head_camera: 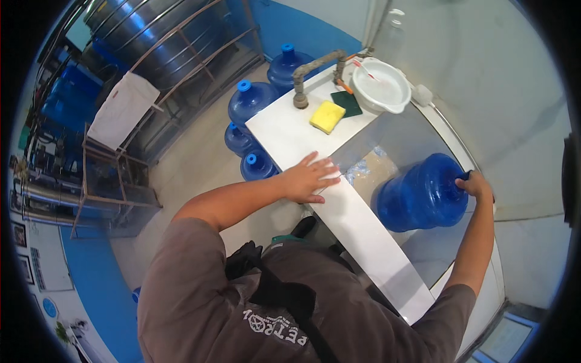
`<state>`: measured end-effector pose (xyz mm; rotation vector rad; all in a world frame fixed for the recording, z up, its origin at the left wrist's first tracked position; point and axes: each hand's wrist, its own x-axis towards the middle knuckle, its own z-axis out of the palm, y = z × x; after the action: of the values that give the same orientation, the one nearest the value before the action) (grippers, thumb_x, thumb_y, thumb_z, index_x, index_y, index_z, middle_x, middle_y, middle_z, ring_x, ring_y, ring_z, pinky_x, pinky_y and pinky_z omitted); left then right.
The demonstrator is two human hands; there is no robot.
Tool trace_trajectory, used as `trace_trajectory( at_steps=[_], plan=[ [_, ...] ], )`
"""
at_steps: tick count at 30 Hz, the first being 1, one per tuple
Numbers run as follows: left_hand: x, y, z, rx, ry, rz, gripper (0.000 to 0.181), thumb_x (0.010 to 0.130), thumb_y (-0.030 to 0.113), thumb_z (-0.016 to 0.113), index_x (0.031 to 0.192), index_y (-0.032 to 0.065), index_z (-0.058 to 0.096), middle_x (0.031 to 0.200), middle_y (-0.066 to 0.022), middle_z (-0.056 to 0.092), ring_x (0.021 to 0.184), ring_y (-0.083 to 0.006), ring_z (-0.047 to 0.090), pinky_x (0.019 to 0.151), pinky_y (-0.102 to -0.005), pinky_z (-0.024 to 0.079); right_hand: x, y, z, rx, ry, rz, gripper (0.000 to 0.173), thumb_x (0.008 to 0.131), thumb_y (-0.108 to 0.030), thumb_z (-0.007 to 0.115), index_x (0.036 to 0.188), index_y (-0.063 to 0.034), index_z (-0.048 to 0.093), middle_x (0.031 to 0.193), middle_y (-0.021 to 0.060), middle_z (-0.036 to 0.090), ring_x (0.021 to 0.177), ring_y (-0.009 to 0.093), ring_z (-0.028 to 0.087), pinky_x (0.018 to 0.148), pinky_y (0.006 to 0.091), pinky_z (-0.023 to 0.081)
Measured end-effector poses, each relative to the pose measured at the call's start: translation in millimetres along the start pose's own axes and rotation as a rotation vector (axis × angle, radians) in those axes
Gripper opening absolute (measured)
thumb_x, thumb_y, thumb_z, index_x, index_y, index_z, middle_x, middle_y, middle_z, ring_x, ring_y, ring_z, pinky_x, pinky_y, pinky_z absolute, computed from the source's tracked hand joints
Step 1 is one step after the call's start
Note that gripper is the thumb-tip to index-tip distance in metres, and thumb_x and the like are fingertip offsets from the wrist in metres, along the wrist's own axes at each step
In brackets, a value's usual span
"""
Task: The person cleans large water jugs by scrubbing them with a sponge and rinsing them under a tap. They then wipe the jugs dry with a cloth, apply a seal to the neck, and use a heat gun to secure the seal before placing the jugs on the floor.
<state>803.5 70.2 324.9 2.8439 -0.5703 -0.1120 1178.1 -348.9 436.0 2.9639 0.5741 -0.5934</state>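
Note:
My right hand (476,185) grips the neck of a large blue plastic water jug (415,195), which lies tilted inside a sunken basin (386,129) at the right. My left hand (309,179) rests with spread fingers on the white counter edge (363,227) beside the basin and holds nothing. On the counter's far part lie a yellow sponge (327,116) and a dark green scouring pad (347,104). Next to them stands a white plastic bowl (382,86) with a red-and-white thin item in it.
A corroded pipe faucet (317,66) rises from the counter. Several blue jugs (252,102) stand on the floor beyond the counter's left edge. Crumpled clear plastic (358,170) lies in the basin. At the left, a white cloth (123,109) hangs on a metal frame near a steel tank (168,38).

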Motion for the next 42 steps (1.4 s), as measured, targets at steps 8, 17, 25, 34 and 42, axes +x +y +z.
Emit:
trace_trajectory(
  at_steps=[8, 17, 25, 34, 42],
  plan=[
    [-21.8, -16.2, -17.7, 0.070, -0.109, -0.366, 0.095, 0.085, 0.076, 0.050, 0.158, 0.0215, 0.023, 0.164, -0.0194, 0.009, 0.151, -0.0424, 0.005, 0.117, -0.0661, 0.006, -36.1, -52.5, 12.3, -0.170, 0.390, 0.172, 0.053, 0.079, -0.049, 0.077, 0.103, -0.0035, 0.067, 0.104, 0.0165, 0.071, 0.105, 0.037, 0.065, 0.087, 0.0458, 0.049],
    [3.6, -20.6, -46.1, 0.020, -0.458, -0.365, 0.108, 0.082, 0.076, 0.053, 0.160, 0.0162, 0.009, 0.164, -0.0233, -0.007, 0.150, -0.0464, -0.009, 0.114, -0.0682, 0.000, -3.5, -10.0, 51.9, 0.189, 0.662, 0.118, 0.055, 0.094, -0.052, 0.055, 0.093, 0.0018, 0.069, 0.089, 0.0267, 0.066, 0.092, 0.045, 0.063, 0.082, 0.0500, 0.049],
    [10.9, -12.5, -48.2, 0.074, -0.558, -0.411, 0.110, 0.084, 0.079, 0.047, 0.160, 0.0139, 0.002, 0.163, -0.0255, -0.012, 0.148, -0.0487, -0.016, 0.113, -0.0685, -0.004, -5.8, -29.8, 57.2, 0.353, 0.849, 0.306, 0.056, 0.083, -0.053, 0.071, 0.091, 0.0022, 0.063, 0.096, 0.0264, 0.064, 0.087, 0.042, 0.064, 0.078, 0.0486, 0.051],
    [10.4, -18.1, -44.1, 0.025, -0.625, -0.423, 0.116, 0.082, 0.080, 0.049, 0.159, 0.0108, -0.004, 0.160, -0.0285, -0.019, 0.145, -0.0501, -0.023, 0.112, -0.0691, -0.008, -19.0, -36.8, 91.7, 0.654, 1.238, 0.252, 0.054, 0.075, -0.027, 0.085, 0.110, -0.0007, 0.053, 0.105, 0.0169, 0.057, 0.099, 0.037, 0.056, 0.090, 0.0431, 0.046],
    [15.0, -23.9, -42.6, 0.057, -0.654, -0.402, 0.121, 0.079, 0.084, 0.049, 0.159, 0.0121, -0.007, 0.160, -0.0290, -0.019, 0.145, -0.0509, -0.022, 0.111, -0.0698, -0.007, -18.3, -35.3, 60.3, 0.647, 1.081, 0.255, 0.037, 0.085, -0.026, 0.074, 0.111, -0.0058, 0.055, 0.118, 0.0208, 0.052, 0.103, 0.041, 0.059, 0.089, 0.0476, 0.051]
  ],
)
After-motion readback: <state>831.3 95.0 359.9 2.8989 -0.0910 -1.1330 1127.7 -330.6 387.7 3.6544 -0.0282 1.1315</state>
